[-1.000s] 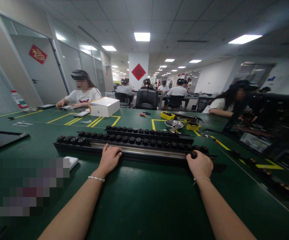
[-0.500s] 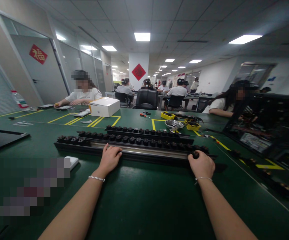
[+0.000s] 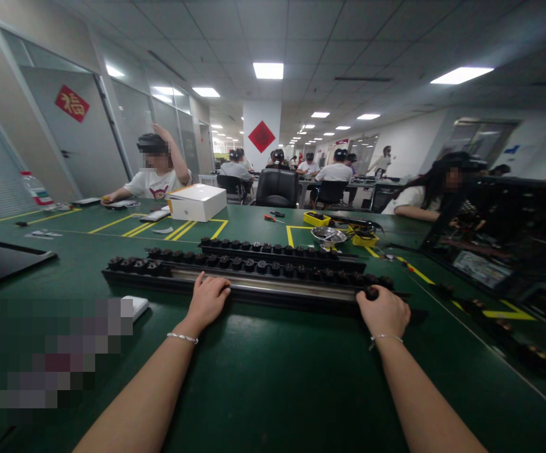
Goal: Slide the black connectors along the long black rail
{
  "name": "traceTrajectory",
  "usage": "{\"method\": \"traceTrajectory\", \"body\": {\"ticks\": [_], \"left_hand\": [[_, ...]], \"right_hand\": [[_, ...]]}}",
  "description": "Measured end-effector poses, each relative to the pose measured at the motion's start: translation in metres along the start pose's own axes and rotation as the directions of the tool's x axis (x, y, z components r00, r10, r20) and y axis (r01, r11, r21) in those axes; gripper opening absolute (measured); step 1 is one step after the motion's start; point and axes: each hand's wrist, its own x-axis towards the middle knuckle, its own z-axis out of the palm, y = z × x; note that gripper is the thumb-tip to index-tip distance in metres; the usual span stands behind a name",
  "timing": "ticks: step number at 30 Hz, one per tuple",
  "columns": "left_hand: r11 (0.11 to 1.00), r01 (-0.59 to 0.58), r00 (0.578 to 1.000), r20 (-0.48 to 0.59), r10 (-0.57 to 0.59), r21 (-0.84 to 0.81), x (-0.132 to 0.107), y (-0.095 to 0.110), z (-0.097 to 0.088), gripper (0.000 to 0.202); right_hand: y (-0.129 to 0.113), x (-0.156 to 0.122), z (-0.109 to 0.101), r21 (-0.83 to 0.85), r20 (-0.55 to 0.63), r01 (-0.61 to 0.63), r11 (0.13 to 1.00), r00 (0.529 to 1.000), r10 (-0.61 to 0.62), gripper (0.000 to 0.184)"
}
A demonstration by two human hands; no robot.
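Note:
A long black rail [image 3: 292, 298] with a shiny metal strip in its channel lies across the green table. Several black round socket-like pieces [image 3: 143, 266] sit in its left end. My left hand [image 3: 209, 301] grips the rail's near edge left of its middle, fingers bent over the top. Near the right end, my right hand [image 3: 385, 313] pinches a small black round piece [image 3: 372, 292] between thumb and fingers, at the channel. My palm hides part of that end. Behind lie more black rails [image 3: 273, 252] lined with similar round pieces.
Beyond the rails stand a metal bowl [image 3: 328, 235], a yellow bin [image 3: 317, 218], a red screwdriver [image 3: 273, 218] and a white box [image 3: 200, 202]. A black open casing [image 3: 494, 239] stands at right. Loose black parts [image 3: 504, 327] lie before it. Co-workers sit across the table.
My right hand has shifted slightly to the right with the black round piece. My left hand stays on the rail. The co-worker at left has raised an arm to the head.

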Motion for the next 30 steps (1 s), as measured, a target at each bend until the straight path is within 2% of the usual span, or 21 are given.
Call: {"method": "traceTrajectory", "body": {"ticks": [30], "left_hand": [[1.0, -0.006, 1.0, -0.022, 0.006, -0.002, -0.0008, -0.001, 0.0019, 0.014]], "right_hand": [[0.0034, 0.0027, -0.0002, -0.019, 0.0, 0.001, 1.0, 1.0, -0.001, 0.043]]}}
